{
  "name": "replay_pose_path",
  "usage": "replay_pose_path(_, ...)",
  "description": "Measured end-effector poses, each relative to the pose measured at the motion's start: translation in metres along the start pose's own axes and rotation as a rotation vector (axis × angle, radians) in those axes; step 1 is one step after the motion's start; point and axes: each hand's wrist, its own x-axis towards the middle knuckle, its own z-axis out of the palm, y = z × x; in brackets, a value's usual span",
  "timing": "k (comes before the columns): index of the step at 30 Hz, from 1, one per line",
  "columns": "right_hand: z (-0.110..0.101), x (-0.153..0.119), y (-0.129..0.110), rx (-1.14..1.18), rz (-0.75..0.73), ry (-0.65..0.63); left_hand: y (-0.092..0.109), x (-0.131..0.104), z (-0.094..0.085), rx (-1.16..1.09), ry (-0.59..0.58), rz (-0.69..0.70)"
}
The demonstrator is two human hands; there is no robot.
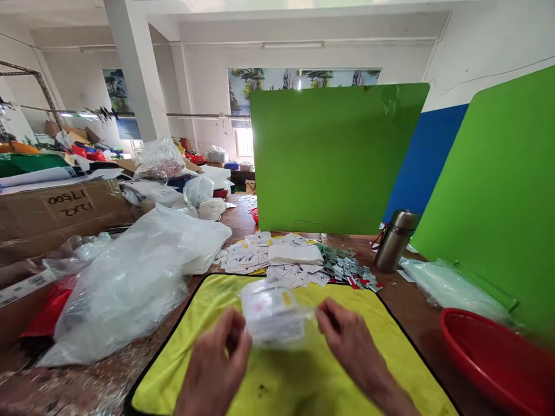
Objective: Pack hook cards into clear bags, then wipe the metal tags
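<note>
A small clear plastic bag (273, 312) with white, printed contents hangs over the yellow cloth (277, 381), smeared by motion. At its left edge, my left hand (217, 358) is closed in a pinch on the plastic. My right hand (351, 341) is also closed, thumb against fingers, at a thin strip of plastic reaching out from the bag's right side. What exactly lies between the right fingertips is blurred. Beyond the bag sit a folded white stack (295, 254), scattered white printed cards (247, 254) and a heap of small grey-green pieces (351, 270).
Large clear plastic bags (130, 277) and a cardboard box (65, 214) crowd the left. To the right stand a metal flask (395, 240), a clear bag of pale sheets (455, 289) and a red basin (489, 358). Green panels (338, 162) rise behind the table.
</note>
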Motion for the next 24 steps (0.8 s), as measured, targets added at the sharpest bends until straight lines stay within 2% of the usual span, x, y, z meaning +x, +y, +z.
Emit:
replay_pose_path(3, -0.048, 0.054, -0.032, 0.065, -0.057, -0.096, 0.027, 0.072, -0.036, -0.1, -0.134, -0.087)
replay_pose_path(5, -0.069, 0.083, -0.04, 0.199, -0.028, -0.193, 0.039, 0.109, -0.045, -0.211, -0.17, -0.148)
replay_pose_path(7, -0.077, 0.099, -0.039, 0.251, 0.013, -0.261, 0.042, 0.128, -0.043, -0.293, -0.209, -0.19)
replay_pose_path(10, -0.076, 0.099, -0.028, 0.303, 0.084, -0.418, 0.037, 0.127, -0.034, -0.335, -0.344, -0.264)
replay_pose_path(12, -0.075, 0.093, -0.023, 0.343, 0.114, -0.509, 0.034, 0.116, -0.031, -0.28, -0.397, -0.23)
replay_pose_path(14, -0.077, 0.088, -0.022, 0.343, 0.097, -0.543, 0.035, 0.104, -0.033, -0.129, -0.323, -0.042)
replay_pose_path(16, -0.081, 0.086, -0.025, 0.298, 0.053, -0.555, 0.041, 0.095, -0.037, 0.058, -0.21, 0.226)
replay_pose_path(18, -0.086, 0.087, -0.028, 0.243, 0.015, -0.563, 0.046, 0.09, -0.038, 0.225, -0.167, 0.447)
replay_pose_path(20, -0.089, 0.089, -0.03, 0.196, 0.003, -0.586, 0.049, 0.087, -0.037, 0.338, -0.178, 0.564)
replay_pose_path(22, -0.093, 0.091, -0.031, 0.125, -0.041, -0.6, 0.049, 0.085, -0.033, 0.38, -0.195, 0.608)
replay_pose_path(24, -0.097, 0.092, -0.034, 0.03, -0.166, -0.502, 0.047, 0.084, -0.032, 0.348, -0.226, 0.632)
